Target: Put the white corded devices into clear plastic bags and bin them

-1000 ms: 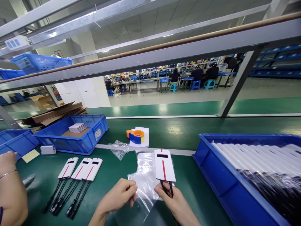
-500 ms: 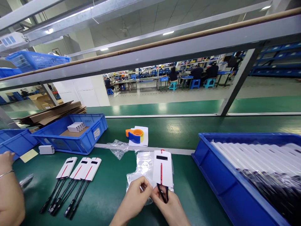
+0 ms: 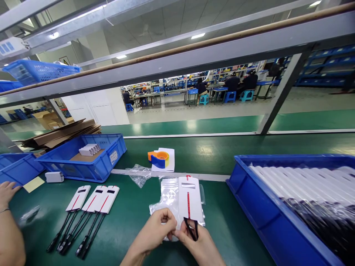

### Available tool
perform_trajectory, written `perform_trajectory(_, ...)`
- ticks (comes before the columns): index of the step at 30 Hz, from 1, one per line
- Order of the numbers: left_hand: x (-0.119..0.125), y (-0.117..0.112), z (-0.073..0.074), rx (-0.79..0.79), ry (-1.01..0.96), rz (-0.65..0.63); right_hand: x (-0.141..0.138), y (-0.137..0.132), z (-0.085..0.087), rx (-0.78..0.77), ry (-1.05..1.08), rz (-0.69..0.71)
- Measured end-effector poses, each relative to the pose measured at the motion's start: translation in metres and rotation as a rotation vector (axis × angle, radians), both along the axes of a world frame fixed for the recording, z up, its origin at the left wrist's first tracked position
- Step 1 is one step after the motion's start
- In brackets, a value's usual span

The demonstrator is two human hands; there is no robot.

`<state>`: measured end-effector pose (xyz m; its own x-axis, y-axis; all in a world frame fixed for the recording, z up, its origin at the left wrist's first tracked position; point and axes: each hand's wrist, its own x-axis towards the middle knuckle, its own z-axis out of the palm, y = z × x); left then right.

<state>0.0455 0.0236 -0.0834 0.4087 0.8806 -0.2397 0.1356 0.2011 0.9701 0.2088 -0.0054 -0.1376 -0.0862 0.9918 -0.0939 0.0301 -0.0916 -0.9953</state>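
Note:
My right hand pinches the black handles of a white card with a red stripe. It holds the card upright over a clear plastic bag lying on the green table. My left hand grips the near edge of that bag, its fingers touching my right hand. Three similar white cards with black handles lie side by side on the table to the left.
A large blue bin with several white sleeves stands at the right. A blue crate with white boxes is at the back left, beside stacked cardboard. A tape dispenser sits behind crumpled plastic. Another person's hand rests at far left.
My left hand has moved right along the bag and met my right hand. The card has come down closer to the bag. The other person's arm has drawn back left.

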Motion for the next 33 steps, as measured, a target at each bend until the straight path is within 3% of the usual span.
perform_trajectory(5,0.003,-0.008,0.0,0.314,0.202,0.096,0.01,0.006,0.005,-0.032,0.066,-0.009)
perform_trajectory(10,0.009,-0.017,0.004,0.448,0.291,-0.046,0.014,0.003,0.011,-0.108,0.105,0.115)
perform_trajectory(14,0.004,-0.019,0.008,0.462,0.269,-0.074,0.016,0.001,0.016,-0.107,0.098,0.161)
perform_trajectory(18,-0.003,-0.026,0.007,0.468,0.271,-0.017,0.02,0.006,0.016,-0.058,0.04,0.044)
perform_trajectory(22,-0.008,-0.029,0.004,0.522,0.229,-0.125,0.022,0.008,0.017,-0.066,0.067,0.036)
perform_trajectory(27,-0.016,-0.011,0.011,0.411,0.305,0.058,0.022,0.001,0.023,-0.175,0.156,0.199)
perform_trajectory(30,-0.016,-0.001,0.019,0.337,0.281,-0.045,0.021,-0.002,0.024,-0.195,0.189,0.219)
perform_trajectory(33,-0.011,0.006,0.019,0.279,0.174,-0.103,0.023,-0.002,0.023,-0.196,0.211,0.224)
